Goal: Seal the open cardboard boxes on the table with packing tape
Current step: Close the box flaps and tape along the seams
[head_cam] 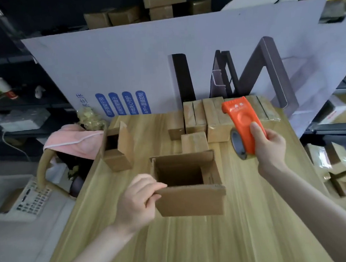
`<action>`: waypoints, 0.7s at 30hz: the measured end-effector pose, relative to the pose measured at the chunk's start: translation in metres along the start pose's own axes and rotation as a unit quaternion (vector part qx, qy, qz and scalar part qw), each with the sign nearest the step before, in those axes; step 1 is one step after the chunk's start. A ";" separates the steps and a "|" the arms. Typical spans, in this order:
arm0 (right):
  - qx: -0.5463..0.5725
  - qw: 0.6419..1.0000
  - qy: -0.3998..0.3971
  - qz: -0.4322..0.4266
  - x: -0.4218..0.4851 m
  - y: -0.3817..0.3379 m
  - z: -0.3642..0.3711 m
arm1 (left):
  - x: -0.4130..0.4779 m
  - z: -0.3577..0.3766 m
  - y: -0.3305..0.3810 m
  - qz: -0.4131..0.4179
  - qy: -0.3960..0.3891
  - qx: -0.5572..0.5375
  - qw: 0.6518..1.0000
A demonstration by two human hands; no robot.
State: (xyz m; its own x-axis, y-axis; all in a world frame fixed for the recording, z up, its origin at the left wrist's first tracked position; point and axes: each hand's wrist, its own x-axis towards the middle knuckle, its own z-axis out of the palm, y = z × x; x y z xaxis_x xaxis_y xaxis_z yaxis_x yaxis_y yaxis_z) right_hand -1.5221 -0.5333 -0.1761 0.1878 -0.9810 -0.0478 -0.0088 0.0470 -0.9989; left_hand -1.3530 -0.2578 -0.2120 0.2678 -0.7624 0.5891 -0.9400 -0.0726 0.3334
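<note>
An open cardboard box (190, 201) stands in the middle of the wooden table (246, 228), its flaps up and its inside dark. My left hand (139, 198) grips the near flap at its left corner. My right hand (270, 142) holds an orange tape dispenser (242, 117) with a roll of packing tape above the table, to the right of the box and apart from it. A second open box (116, 147), smaller, stands at the table's left edge.
Several closed taped boxes (214, 117) sit in a cluster at the table's far end. A large white printed carton (143, 67) leans behind them. A pink cloth (74, 141) over a chair and a white crate lie left; shelves with parcels stand right.
</note>
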 end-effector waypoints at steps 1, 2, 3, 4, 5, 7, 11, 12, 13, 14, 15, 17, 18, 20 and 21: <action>-0.001 1.000 -0.008 0.002 -0.003 0.001 -0.005 | -0.009 0.008 0.008 0.005 -0.004 -0.005 1.000; -0.001 1.000 -0.017 0.005 -0.007 0.003 -0.010 | -0.017 0.015 0.016 0.006 -0.007 -0.011 1.000; -0.001 1.000 -0.022 0.009 -0.012 0.005 -0.013 | -0.022 0.024 0.023 0.009 -0.013 -0.015 1.000; -0.002 1.000 -0.026 0.013 -0.016 0.008 -0.015 | -0.027 0.032 0.029 0.014 -0.022 -0.019 0.999; -0.005 0.999 -0.030 0.016 -0.021 0.011 -0.017 | -0.033 0.041 0.033 0.020 -0.035 -0.021 0.999; -0.016 0.999 -0.044 0.022 -0.029 0.017 -0.021 | -0.044 0.059 0.037 0.023 -0.070 -0.025 0.997; -0.035 0.996 -0.066 0.039 -0.036 0.025 -0.029 | -0.060 0.079 0.044 0.001 -0.149 -0.009 0.989; -0.035 0.996 -0.065 0.040 -0.036 0.026 -0.031 | -0.060 0.079 0.048 0.001 -0.157 -0.001 0.988; -0.035 0.997 -0.063 0.041 -0.036 0.027 -0.034 | -0.058 0.078 0.052 -0.004 -0.153 -0.002 0.988; -0.035 0.997 -0.059 0.041 -0.035 0.027 -0.036 | -0.052 0.077 0.055 -0.017 -0.140 -0.009 0.990; -0.035 0.997 -0.053 0.042 -0.034 0.027 -0.038 | -0.042 0.078 0.057 -0.042 -0.123 -0.014 0.991; -0.027 0.998 -0.043 0.043 -0.034 0.027 -0.041 | -0.011 0.087 0.056 -0.128 -0.107 -0.009 0.986; -0.023 0.998 -0.039 0.045 -0.034 0.026 -0.042 | 0.009 0.095 0.054 -0.187 -0.116 -0.001 0.976; -0.021 0.998 -0.035 0.048 -0.035 0.025 -0.042 | 0.048 0.118 0.046 -0.321 -0.152 0.002 0.935; -0.021 0.998 -0.034 0.048 -0.036 0.025 -0.041 | 0.066 0.131 0.041 -0.384 -0.173 -0.008 0.907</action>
State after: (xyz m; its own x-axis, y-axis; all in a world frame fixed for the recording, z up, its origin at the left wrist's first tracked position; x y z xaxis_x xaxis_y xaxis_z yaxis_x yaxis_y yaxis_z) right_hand -1.5698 -0.5047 -0.1992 0.2494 -0.9576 -0.1444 -0.0711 0.1306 -0.9889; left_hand -1.4016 -0.3952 -0.2563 0.7575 -0.6469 -0.0873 -0.4998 -0.6609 0.5598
